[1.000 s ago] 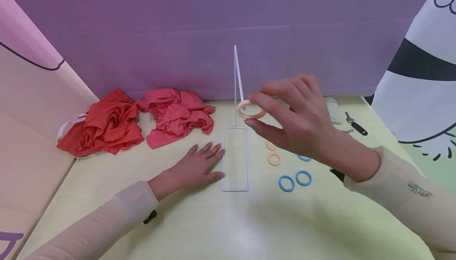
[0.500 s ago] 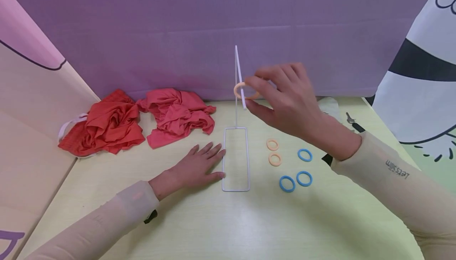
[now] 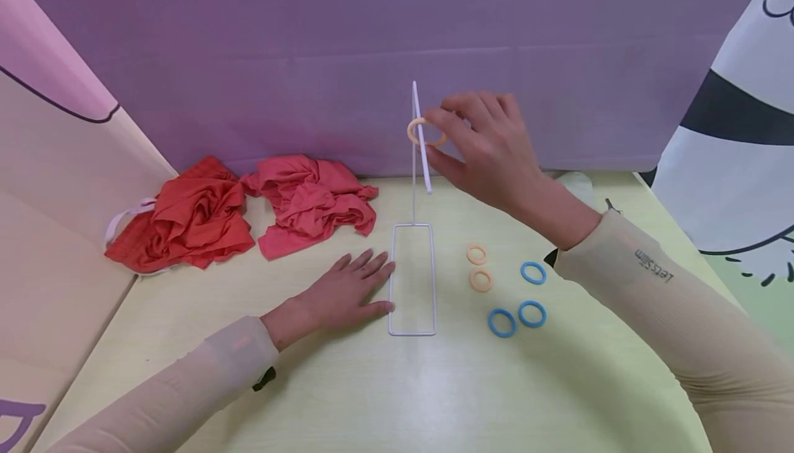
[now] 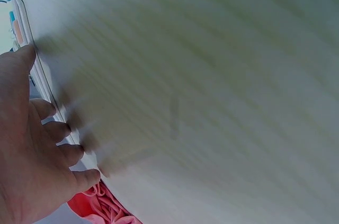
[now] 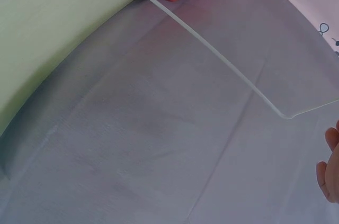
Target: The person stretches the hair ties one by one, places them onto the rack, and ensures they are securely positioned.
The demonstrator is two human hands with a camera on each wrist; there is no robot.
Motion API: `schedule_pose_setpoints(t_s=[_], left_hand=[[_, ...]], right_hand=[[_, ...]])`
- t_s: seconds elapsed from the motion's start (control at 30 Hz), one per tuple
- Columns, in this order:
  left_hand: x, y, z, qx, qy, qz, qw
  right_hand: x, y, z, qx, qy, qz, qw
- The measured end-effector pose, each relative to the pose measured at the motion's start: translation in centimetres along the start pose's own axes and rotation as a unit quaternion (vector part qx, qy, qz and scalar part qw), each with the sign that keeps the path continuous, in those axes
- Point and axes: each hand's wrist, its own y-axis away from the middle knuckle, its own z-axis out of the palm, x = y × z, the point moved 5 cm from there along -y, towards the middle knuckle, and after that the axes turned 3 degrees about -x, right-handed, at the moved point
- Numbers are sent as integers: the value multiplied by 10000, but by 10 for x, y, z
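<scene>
An orange hair ring (image 3: 426, 132) is pinched between the thumb and fingertips of the right hand (image 3: 490, 153), high above the table (image 3: 347, 398) and around the slanted white arm of the wire stand (image 3: 414, 163), near its top; whether the ring touches the wire cannot be told from the head view. The left hand (image 3: 347, 294) is laid flat on the table with fingers straight, its fingertips touching the left edge of the stand's rectangular wire base (image 3: 412, 333).

To the right of the base, two more orange rings (image 3: 476, 254) are seen lying one behind the other, and further right three blue rings (image 3: 533, 314) are spread near each other. Two crumpled red cloths (image 3: 186, 218) are heaped at the far left, against the purple backdrop (image 3: 279, 60). On the right sleeve (image 3: 657, 301), small dark lettering reading "Let's Slim" can be made out.
</scene>
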Motion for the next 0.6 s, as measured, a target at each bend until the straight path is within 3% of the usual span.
schedule_pose_setpoints(t_s=[0.6], left_hand=[[0, 0, -1, -20, -53, 6, 10000]], right_hand=[[11, -4, 12, -313, 146, 268, 9990]])
